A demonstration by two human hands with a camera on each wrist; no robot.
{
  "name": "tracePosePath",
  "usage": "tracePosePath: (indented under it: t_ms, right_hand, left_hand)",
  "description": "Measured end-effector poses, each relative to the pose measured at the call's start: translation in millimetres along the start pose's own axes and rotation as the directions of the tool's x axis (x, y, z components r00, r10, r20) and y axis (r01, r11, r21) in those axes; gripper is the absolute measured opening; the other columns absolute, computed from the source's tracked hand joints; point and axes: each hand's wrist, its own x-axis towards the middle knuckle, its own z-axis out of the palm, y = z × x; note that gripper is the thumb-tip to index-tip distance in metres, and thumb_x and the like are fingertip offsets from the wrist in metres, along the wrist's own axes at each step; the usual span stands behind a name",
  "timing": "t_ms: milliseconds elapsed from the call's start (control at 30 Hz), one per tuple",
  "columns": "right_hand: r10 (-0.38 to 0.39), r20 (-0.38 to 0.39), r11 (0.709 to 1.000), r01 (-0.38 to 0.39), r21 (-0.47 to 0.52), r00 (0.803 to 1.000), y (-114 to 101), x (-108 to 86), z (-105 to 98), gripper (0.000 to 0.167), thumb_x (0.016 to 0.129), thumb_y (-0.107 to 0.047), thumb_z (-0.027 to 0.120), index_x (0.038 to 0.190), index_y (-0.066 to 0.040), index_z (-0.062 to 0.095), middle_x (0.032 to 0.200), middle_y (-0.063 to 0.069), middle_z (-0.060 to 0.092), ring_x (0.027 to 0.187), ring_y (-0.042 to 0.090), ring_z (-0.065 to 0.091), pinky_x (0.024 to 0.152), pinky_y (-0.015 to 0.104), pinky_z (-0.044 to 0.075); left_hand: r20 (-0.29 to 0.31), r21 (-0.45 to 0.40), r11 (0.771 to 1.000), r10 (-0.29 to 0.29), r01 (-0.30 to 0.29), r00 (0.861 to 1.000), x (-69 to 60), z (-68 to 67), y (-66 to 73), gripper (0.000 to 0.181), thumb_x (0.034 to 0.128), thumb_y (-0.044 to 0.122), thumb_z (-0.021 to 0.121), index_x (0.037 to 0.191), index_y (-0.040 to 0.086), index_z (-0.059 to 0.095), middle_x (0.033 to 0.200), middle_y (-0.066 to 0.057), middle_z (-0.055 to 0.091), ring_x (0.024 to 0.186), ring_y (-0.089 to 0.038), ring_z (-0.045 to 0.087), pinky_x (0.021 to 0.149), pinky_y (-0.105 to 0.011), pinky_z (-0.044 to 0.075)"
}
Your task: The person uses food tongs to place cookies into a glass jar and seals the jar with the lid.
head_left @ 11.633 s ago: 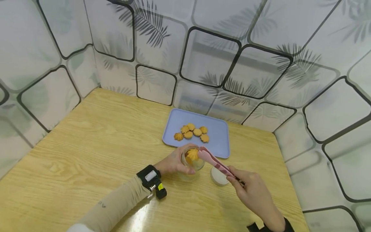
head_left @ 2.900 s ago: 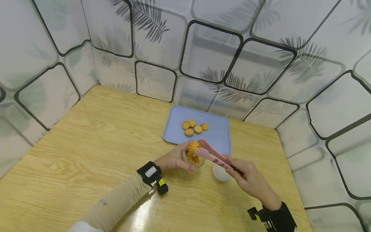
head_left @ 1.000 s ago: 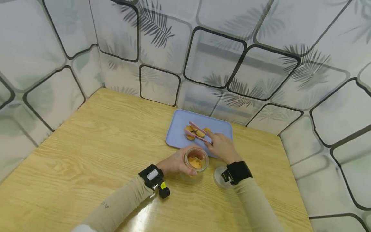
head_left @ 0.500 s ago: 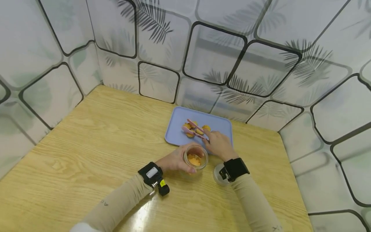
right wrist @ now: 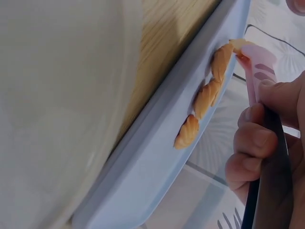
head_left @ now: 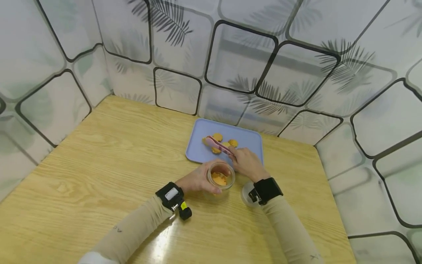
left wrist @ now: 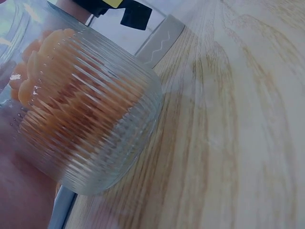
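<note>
My left hand point(head_left: 199, 181) grips a ribbed glass jar point(head_left: 230, 181) standing without its lid on the table. Scalloped orange cookies point(left wrist: 71, 105) show through the jar's wall in the left wrist view. With curled fingers, my right hand point(head_left: 245, 161) holds pink tongs point(head_left: 218, 146) with dark handles. The tips of the tongs are over the left part of the blue tray point(head_left: 245, 138), pinching a cookie point(right wrist: 237, 45) in the right wrist view. Several other cookies point(head_left: 232, 143) lie on the tray around the tongs.
A round whitish lid point(head_left: 247, 198) lies on the wooden table point(head_left: 132, 154) right of the jar, partly hidden under my right wrist. Patterned curtains point(head_left: 178, 90) enclose the back and sides of the table.
Earlier the tongs held a cookie over the jar. They then moved to the tray, spread around a cookie, and have now closed on it. Fewer cookies lie on the tray than 11.6 s ago.
</note>
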Motion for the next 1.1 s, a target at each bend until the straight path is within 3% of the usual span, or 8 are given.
tracePosePath:
  t_ms: [167,400,600,733,967,1100]
  right_hand:
    - [-0.009,-0.021,0.999,0.01,0.042,1.0,-4,1.7,-3,0.018,0.102,-0.013,0.06,0.116,-0.008,0.07,0.076,0.005,0.063,0.066,0.018,0.055,0.061,0.036,0.046]
    - [-0.029,-0.086,0.975,0.047,0.216,0.996,-11,-17.4,-26,0.034,0.102,-0.009,0.06,0.134,0.001,0.065,0.08,0.009,0.068,0.058,0.011,0.042,0.057,0.027,0.035]
    - [-0.054,-0.182,0.943,0.11,0.313,0.982,-17,-45.9,-49,0.037,0.1,-0.004,0.062,0.135,0.007,0.061,0.064,-0.002,0.05,0.054,0.004,0.032,0.053,0.023,0.029]
    - [-0.078,-0.26,0.923,0.168,0.346,0.962,-20,-71.1,-58,0.037,0.096,0.003,0.065,0.132,0.006,0.064,0.062,-0.009,0.041,0.054,-0.001,0.03,0.05,0.019,0.027]
    - [-0.14,-0.377,0.893,0.281,0.351,0.916,-24,-115.3,-67,0.042,0.086,0.013,0.069,0.127,0.003,0.069,0.067,-0.012,0.049,0.055,-0.005,0.032,0.049,0.01,0.028]
    - [-0.148,-0.376,0.899,0.283,0.335,0.915,-24,-130.8,-68,0.044,0.083,0.013,0.072,0.125,0.001,0.07,0.067,-0.012,0.049,0.056,-0.006,0.033,0.05,0.008,0.028]
  left_hand:
    - [0.006,0.029,1.0,-0.007,0.007,1.0,-0.1,-2.3,-0.1,0.079,0.0717,0.012,0.089,0.14,0.004,0.051,0.135,-0.016,0.059,0.128,-0.021,0.053,0.117,-0.037,0.038]
    - [0.018,0.032,0.999,0.004,-0.004,1.0,-2.2,-2.5,-2.1,0.079,0.0745,0.021,0.09,0.14,0.003,0.051,0.134,-0.021,0.059,0.126,-0.025,0.055,0.114,-0.037,0.04]
    - [0.022,0.03,0.999,0.014,-0.015,1.0,0.6,-2.7,-0.1,0.078,0.0748,0.024,0.09,0.14,0.004,0.052,0.133,-0.018,0.061,0.126,-0.025,0.056,0.114,-0.039,0.041]
    - [0.025,0.029,1.0,0.011,-0.012,1.0,1.6,-2.9,0.1,0.077,0.0749,0.02,0.089,0.14,0.004,0.052,0.133,-0.017,0.061,0.126,-0.025,0.056,0.114,-0.04,0.042]
    - [0.026,0.023,1.0,-0.018,0.018,0.999,0.1,-2.8,0.0,0.077,0.0726,0.013,0.089,0.139,0.002,0.052,0.133,-0.026,0.059,0.125,-0.024,0.057,0.112,-0.037,0.044]
    - [0.027,0.011,0.999,-0.048,0.047,0.998,-0.8,-2.6,1.1,0.075,0.0725,0.01,0.088,0.137,-0.001,0.051,0.135,-0.03,0.057,0.128,-0.034,0.055,0.111,-0.034,0.044]
